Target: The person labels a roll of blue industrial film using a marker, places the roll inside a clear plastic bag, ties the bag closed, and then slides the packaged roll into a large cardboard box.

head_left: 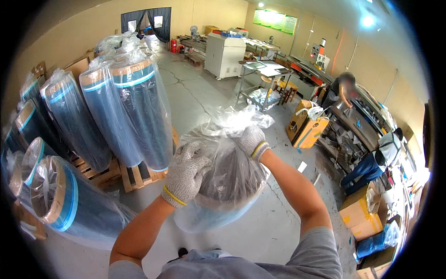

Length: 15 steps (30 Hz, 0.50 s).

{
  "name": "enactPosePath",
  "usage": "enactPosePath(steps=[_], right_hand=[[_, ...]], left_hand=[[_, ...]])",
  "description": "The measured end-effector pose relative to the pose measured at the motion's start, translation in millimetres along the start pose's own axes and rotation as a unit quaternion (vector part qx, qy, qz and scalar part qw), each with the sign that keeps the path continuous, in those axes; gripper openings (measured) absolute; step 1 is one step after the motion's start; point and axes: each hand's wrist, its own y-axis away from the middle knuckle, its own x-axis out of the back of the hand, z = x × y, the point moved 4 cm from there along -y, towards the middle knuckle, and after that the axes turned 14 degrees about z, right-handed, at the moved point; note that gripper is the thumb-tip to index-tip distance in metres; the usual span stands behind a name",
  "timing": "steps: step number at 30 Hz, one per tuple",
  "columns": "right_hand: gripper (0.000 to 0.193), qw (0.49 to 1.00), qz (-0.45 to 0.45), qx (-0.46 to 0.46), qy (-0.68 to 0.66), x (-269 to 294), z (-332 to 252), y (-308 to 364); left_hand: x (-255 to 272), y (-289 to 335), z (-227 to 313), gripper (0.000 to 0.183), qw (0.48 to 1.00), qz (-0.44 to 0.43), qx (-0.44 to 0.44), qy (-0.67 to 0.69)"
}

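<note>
I have the bag (234, 179) upright on the floor (283, 223) right in front of my feet, its clear film bunched into a loose, crumpled top (241, 118) over a dark, rounded bulk. My right grip (253, 141), in a knit glove, looks clamped on the film at the right of the bunch, though folds hide its fingertips. My left grip (186, 174) lies against the bag's left side with the fingers bent; I cannot tell whether they pinch film or only press on it. To work this film well, I judge the right should act as the anchor, holding the pleats firmly without twisting them, while the left draws slack up and inward in small, even folds. Thin film probably slips under knit gloves, so a broad hold on several layers seems safer than a fingertip pinch, and a hard tug could tear it or tip the load. Both hands should pull evenly, so that the bunch sits over the middle of the bulk. I would also mind the wrapped rolls (144, 123) on the pallet (134, 179) to my left, near enough that a wide left elbow could brush them.
</note>
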Motion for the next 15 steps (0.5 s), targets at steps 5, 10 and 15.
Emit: enactPosePath(steps=[5,10,15], right_hand=[[0.033,0.998,0.056,0.031,-0.01,-33,16,-11],[0.052,0.996,-0.052,-0.022,-0.072,-11,-4,2],[0.033,0.883,-0.007,0.085,-0.462,13,47,46]], left_hand=[[-37,-2,35,0.015,0.985,-0.063,0.0,0.162],[-80,-8,35,0.024,0.974,-0.195,-0.018,0.114],[-97,-18,34,0.024,0.956,-0.235,0.013,0.175]])
